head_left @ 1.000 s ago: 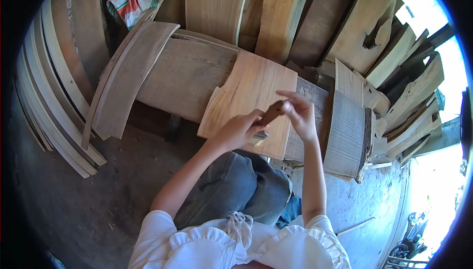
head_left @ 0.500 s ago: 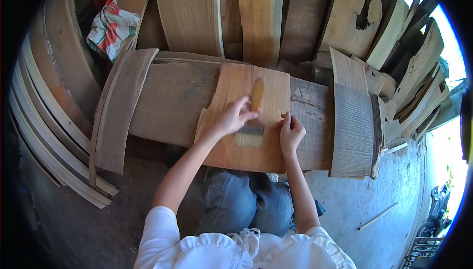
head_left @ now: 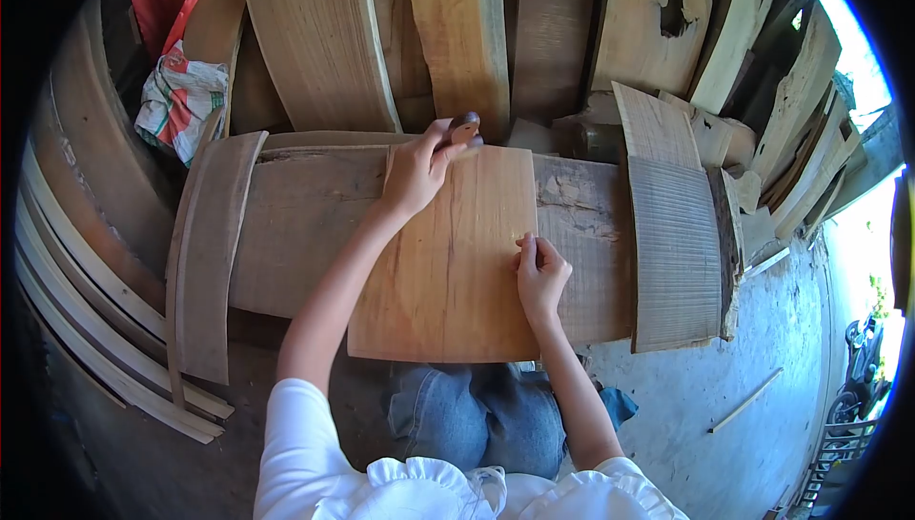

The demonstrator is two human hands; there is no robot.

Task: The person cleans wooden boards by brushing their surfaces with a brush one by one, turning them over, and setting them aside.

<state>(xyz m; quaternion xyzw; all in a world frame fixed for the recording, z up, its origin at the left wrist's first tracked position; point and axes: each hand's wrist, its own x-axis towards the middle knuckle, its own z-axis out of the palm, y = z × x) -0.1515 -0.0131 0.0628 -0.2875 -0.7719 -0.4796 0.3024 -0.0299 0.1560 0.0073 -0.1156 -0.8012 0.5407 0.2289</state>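
Brush (head_left: 465, 126) at the far edge of the board (head_left: 448, 277), near that edge's middle. Left hand (head_left: 416, 175) has fingers closed round it; blurred, bristles can't be made out from where I stand. Right hand (head_left: 543, 277) by the board's right edge, fingers curled, thumb and forefinger pinched narrow. Can't tell if anything's in the pinch, or if it touches the board. Board lies across a longer plank (head_left: 305, 234). Ridged panel (head_left: 675, 244) right of the board, curved slab (head_left: 212, 263) left. Uprights (head_left: 457, 34) behind the board, cloth (head_left: 184, 101) beyond its far left corner.
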